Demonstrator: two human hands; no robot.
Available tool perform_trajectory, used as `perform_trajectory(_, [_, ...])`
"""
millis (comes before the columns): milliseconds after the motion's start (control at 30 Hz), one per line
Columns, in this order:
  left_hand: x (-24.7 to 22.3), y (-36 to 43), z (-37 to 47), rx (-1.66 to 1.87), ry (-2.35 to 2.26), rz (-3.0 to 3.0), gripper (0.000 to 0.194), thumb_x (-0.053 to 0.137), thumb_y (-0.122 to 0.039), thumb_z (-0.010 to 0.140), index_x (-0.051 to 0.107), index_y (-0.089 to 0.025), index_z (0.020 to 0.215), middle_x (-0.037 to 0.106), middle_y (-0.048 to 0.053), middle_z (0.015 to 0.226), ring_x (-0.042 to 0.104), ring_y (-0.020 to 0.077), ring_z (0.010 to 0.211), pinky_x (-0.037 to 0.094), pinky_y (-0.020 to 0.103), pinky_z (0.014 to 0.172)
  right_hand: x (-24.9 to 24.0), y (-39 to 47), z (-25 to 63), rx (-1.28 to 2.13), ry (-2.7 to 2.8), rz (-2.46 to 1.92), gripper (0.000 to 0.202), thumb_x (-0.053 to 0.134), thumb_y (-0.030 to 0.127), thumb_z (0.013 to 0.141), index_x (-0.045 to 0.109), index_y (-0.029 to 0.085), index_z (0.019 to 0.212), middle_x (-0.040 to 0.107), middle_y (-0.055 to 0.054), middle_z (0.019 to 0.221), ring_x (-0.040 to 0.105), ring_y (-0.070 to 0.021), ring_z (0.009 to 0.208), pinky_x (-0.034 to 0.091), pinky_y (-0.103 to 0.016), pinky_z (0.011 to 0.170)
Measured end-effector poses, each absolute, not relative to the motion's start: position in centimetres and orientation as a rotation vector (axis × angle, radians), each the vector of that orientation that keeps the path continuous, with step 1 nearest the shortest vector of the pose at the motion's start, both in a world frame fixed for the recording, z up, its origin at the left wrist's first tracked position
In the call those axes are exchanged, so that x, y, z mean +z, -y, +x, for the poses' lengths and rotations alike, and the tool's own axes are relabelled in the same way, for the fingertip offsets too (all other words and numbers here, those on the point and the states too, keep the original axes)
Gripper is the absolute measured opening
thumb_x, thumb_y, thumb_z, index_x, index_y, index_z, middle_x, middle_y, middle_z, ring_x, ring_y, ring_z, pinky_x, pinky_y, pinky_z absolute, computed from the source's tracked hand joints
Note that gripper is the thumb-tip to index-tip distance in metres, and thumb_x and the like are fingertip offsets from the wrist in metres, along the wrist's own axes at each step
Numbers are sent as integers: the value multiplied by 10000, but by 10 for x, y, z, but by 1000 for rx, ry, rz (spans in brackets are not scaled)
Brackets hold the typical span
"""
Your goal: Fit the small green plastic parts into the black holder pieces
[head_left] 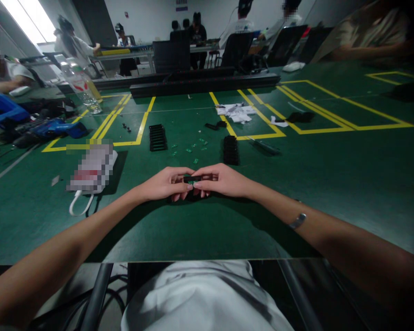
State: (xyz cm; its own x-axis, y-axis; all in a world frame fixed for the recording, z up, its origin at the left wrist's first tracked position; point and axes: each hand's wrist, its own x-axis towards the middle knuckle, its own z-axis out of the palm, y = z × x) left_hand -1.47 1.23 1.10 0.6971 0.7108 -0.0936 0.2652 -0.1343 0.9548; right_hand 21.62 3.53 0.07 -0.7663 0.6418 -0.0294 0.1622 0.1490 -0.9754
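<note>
Just above the green table, my left hand [169, 184] and my right hand [221, 180] meet, both closed around one small black plastic piece [192, 178]. A tiny green circuit board [192, 183] shows at the front of that piece, with both thumbs at it. Whether the board is seated in the black piece I cannot tell. Beyond my fingers several loose green boards [189, 150] lie scattered. A stack of black slotted parts [158, 138] stands at their left, and another black stack [231, 150] at their right.
A white device with a cable loop [93, 168] lies at left. Farther off are plastic bottles [84, 89], blue tools [51, 131], crumpled white paper [236, 111], a screwdriver-like tool [265, 146] and a long black bar [203, 85]. Other people sit around the room.
</note>
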Motion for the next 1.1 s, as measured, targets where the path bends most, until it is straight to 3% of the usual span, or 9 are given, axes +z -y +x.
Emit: perform_trajectory(1100, [9,-14,-14,517,-741,1634,449,550,-429,967,545,-123,1295,637,23,700,575,95,501,464,171,456,1,-38,217,1713,1975,-726,405,672,435,872,681,146,1157,746,-68,884,692,-142,699,558,-251,612])
